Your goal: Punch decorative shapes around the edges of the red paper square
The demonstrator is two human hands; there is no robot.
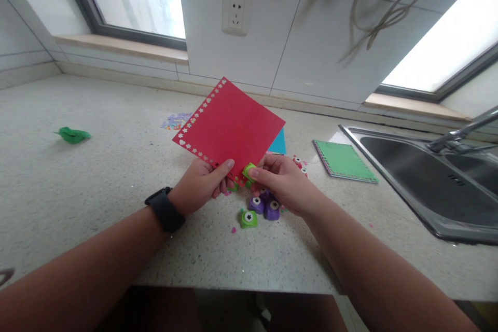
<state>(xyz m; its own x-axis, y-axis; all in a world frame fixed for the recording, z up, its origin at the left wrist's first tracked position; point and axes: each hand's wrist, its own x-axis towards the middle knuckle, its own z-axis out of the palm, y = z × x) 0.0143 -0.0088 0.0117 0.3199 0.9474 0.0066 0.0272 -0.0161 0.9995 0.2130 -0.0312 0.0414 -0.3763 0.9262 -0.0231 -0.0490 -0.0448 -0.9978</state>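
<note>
Head view: The red sheet (241, 119) is held above the speckled table (116, 207), turned so that one corner points toward the wall. A row of small cut-outs, including hearts, follows its upper-left edge and continues along its lower-left edge. The left hand (204, 181), with a black watch (165, 209) on the wrist, grips the sheet at the lower-left edge, thumb on top and fingers beneath. The right hand (286, 181) is closed on a lime-green punch (248, 170), located at the lower corner of the sheet; its thumb rests on the punch.

Below the hands, purple punches (272, 210) stand grouped on the table, with a second green punch (249, 219) just beside them. Red punches (299, 163) are partly hidden behind the right hand. A blue sheet (279, 142) lies partly covered behind the red sheet. To the right, a green-topped stack (346, 161) lies near the sink (392, 192). Loose confetti (176, 121) and crumpled green material (73, 135) lie to the left.
</note>
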